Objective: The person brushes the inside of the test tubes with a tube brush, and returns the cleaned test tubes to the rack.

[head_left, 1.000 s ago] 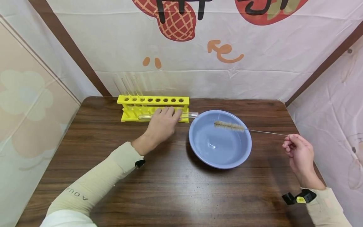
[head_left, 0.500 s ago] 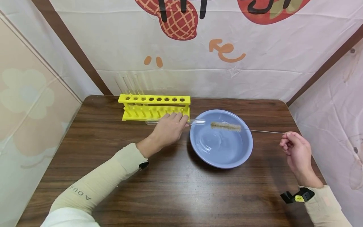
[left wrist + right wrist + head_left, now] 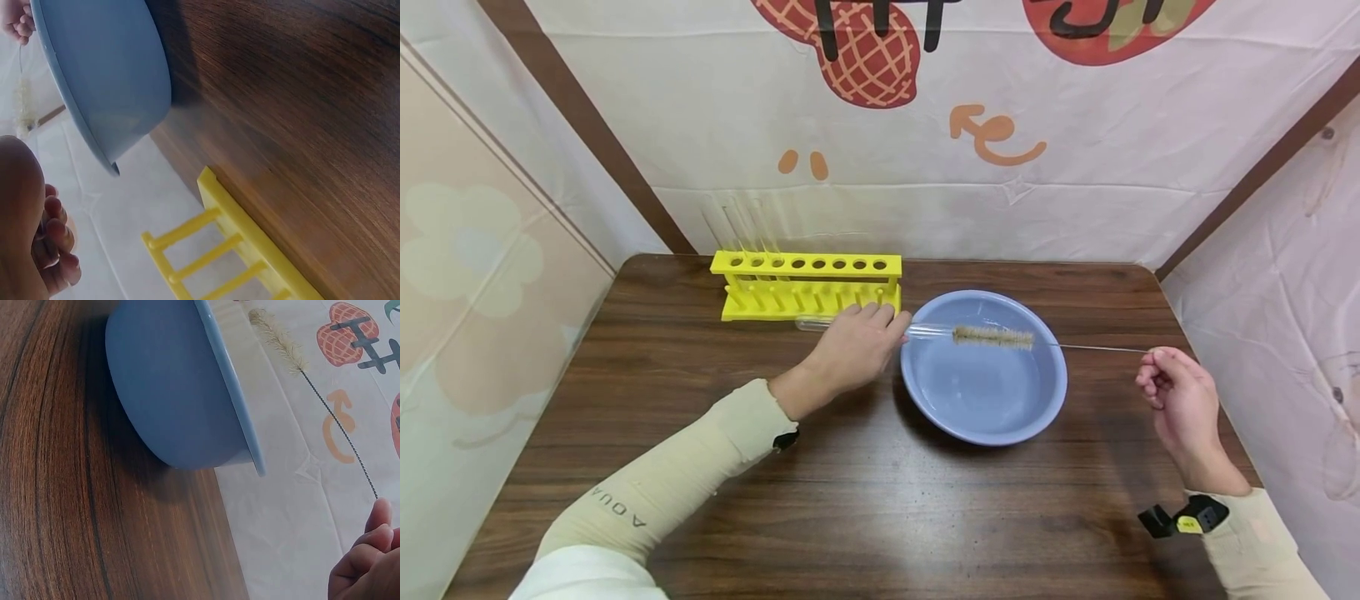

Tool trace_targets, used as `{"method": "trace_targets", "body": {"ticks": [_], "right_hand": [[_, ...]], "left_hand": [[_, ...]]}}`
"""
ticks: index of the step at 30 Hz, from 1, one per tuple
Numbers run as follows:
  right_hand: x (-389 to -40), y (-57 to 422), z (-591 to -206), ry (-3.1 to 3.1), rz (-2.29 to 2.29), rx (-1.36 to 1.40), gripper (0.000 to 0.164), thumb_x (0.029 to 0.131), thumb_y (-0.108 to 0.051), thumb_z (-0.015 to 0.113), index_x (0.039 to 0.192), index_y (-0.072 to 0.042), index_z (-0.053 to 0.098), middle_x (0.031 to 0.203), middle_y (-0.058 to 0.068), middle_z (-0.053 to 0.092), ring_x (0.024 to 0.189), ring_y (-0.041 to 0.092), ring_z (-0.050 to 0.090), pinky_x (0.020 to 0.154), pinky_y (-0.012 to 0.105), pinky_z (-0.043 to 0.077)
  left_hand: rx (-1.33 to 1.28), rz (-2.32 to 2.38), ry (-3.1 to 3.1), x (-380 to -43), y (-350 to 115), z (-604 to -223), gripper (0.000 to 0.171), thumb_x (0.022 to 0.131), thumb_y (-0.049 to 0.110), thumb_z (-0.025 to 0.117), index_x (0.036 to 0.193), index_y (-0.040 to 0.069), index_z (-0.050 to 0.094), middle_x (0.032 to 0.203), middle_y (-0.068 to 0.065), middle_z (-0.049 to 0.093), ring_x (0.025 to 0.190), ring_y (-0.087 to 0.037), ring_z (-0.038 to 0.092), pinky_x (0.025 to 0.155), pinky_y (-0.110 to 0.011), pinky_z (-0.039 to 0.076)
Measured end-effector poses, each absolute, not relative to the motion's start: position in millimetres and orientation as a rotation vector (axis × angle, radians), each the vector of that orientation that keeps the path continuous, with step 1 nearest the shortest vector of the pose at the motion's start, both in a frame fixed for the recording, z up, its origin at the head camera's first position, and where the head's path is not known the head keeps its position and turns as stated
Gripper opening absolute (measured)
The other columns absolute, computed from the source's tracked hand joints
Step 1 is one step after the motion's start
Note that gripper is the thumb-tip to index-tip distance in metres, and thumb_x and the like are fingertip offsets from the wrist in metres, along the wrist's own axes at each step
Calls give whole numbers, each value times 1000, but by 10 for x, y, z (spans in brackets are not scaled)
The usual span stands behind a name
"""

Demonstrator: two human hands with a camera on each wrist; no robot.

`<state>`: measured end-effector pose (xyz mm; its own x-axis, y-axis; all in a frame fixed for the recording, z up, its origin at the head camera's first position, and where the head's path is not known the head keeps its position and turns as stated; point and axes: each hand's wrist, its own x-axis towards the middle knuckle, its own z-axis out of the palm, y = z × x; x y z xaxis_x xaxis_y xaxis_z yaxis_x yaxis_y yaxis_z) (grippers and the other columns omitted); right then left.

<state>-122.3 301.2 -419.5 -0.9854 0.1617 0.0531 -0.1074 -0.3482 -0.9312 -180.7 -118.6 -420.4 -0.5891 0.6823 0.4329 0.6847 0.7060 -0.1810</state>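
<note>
My left hand (image 3: 859, 350) grips a clear glass test tube (image 3: 928, 331) that lies level, its open end over the left part of a blue basin (image 3: 910, 375). In my right hand (image 3: 1183, 400), thumb and fingers pinch the thin twisted-wire handle of a test tube brush (image 3: 992, 337). Its tan bristles hang above the basin, with the tip right at the tube's mouth. The right wrist view shows the brush (image 3: 278, 340) above the basin's rim. Curled fingers (image 3: 59, 234) of the left hand show in the left wrist view.
Behind the left hand stands a yellow test tube rack (image 3: 805, 265), with several clear test tubes (image 3: 748, 225) upright at its left end. Water lies in the basin. A printed cloth (image 3: 700, 100) hangs behind the brown wooden table (image 3: 880, 517).
My left hand has brought the test tube from in front of the rack to the right and nearer, over the basin. The brush has shifted slightly left, and its tip now meets the tube's mouth.
</note>
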Motion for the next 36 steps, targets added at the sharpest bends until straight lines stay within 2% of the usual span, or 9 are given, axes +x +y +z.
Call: {"method": "trace_targets", "body": {"ticks": [2,10,20,24,27,30,36], "right_hand": [[-1219,3021,-4197,-1685,2467,-76,34,109,-8,44,84,-2,66,67,4,64,54,10,54,45,19,29],[-1227,3033,-4232,-1733,2521,-40,37,110,-7,39,85,-4,66,67,2,64,54,8,53,50,28,16],[-1251,2951,-4256,-2004,2405,17,36,110,-10,42,84,-10,69,65,-3,63,52,6,50,52,36,10],[-1258,2917,-4239,-2078,2344,27,33,109,-13,46,85,-11,69,66,-3,63,53,7,50,47,34,15],[-1265,2882,-4223,-2115,2306,32,31,109,-13,48,86,-11,69,67,-2,63,55,8,51,43,25,28],[-1274,2836,-4200,-2127,2281,32,30,108,-13,50,86,-10,69,67,-2,63,57,9,53,48,18,40],[-1272,2715,-4173,-2184,2166,29,27,107,-14,52,87,-6,68,66,-1,62,59,11,51,52,19,42]], "left_hand": [[-1054,-6,-2433,-1804,-1178,-4206,18,102,23,62,106,7,55,81,-7,54,67,-25,55,56,-34,45],[-1057,-11,-2419,-1814,-1137,-4185,17,102,21,61,102,6,54,78,-7,52,64,-24,54,55,-33,45],[-1090,-2,-2448,-1804,-1040,-4185,19,105,26,55,109,7,56,84,-8,58,72,-27,62,59,-36,50],[-1083,1,-2450,-1806,-1009,-4186,18,105,27,54,107,9,57,84,-7,58,71,-26,62,58,-35,49],[-1080,-1,-2429,-1811,-983,-4179,18,105,27,55,107,9,57,83,-7,58,70,-26,61,57,-34,48],[-1081,-1,-2417,-1814,-955,-4173,18,105,27,54,106,9,57,82,-7,55,68,-25,59,56,-34,46],[-1075,-2,-2426,-1814,-914,-4170,18,106,27,52,105,9,56,81,-6,53,65,-24,55,54,-32,42]]}}
